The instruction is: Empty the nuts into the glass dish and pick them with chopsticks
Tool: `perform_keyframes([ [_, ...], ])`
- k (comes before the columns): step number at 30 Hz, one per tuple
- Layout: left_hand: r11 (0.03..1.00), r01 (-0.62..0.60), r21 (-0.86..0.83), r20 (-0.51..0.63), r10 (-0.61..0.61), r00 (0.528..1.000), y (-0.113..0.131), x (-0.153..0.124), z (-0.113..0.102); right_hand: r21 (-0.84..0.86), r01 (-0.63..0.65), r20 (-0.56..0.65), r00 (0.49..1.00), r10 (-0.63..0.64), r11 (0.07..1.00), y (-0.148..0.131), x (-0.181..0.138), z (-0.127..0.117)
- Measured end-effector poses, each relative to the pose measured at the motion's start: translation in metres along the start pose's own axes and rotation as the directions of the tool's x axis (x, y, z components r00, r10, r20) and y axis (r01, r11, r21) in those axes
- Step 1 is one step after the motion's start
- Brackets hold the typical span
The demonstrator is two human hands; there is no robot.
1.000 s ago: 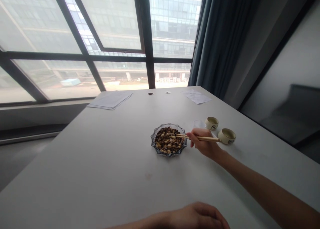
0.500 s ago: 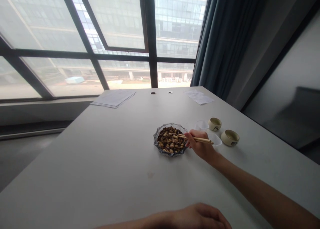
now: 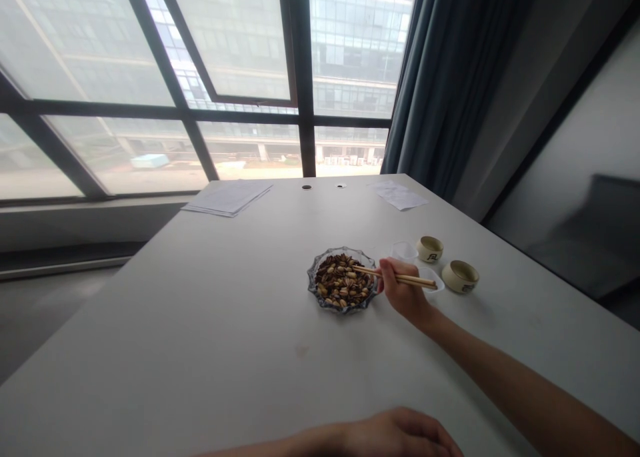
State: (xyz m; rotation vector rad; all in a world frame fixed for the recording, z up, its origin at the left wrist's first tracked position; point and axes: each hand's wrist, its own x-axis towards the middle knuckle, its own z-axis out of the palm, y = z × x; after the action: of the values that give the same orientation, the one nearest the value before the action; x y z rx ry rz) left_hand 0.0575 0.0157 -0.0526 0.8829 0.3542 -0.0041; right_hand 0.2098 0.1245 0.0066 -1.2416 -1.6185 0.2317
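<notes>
A glass dish full of mixed nuts and seeds sits mid-table. My right hand is closed around a pair of wooden chopsticks, whose tips reach over the nuts in the dish. My left hand rests at the near table edge with fingers curled down, and nothing shows in it. Two small clear plastic cups stand just behind my right hand, one partly hidden by it.
Two small ceramic cups stand right of the dish. Sheets of paper lie at the far left and far right of the white table. Windows and a dark curtain lie beyond.
The chopstick tips have shifted slightly within the dish, and my right hand has barely moved. My left hand stays put.
</notes>
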Motion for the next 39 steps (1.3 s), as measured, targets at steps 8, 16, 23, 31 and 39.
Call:
perform_keyframes([
  [8,1.000,-0.009,0.021,0.014,0.009,1.000,0.000,0.001,-0.001,-0.030,0.039,0.094,0.995,-0.036,0.999,-0.001,0.001,-0.003],
  [16,1.000,0.006,0.001,0.018,-0.006,1.000,-0.003,0.003,-0.004,-0.038,0.077,0.142,0.987,-0.071,0.996,-0.001,0.006,0.000],
  [23,1.000,0.016,-0.002,0.020,-0.016,1.000,-0.004,0.005,-0.004,0.012,0.062,0.100,0.993,-0.063,0.998,0.006,0.005,0.004],
  [31,1.000,0.006,-0.003,0.026,-0.006,1.000,-0.006,0.005,-0.004,0.048,0.045,0.012,0.999,-0.046,0.998,0.005,0.003,0.003],
  [39,1.000,-0.022,0.013,0.043,0.022,0.999,-0.007,0.006,-0.004,0.052,0.070,-0.036,0.997,-0.068,0.996,0.008,0.001,-0.009],
])
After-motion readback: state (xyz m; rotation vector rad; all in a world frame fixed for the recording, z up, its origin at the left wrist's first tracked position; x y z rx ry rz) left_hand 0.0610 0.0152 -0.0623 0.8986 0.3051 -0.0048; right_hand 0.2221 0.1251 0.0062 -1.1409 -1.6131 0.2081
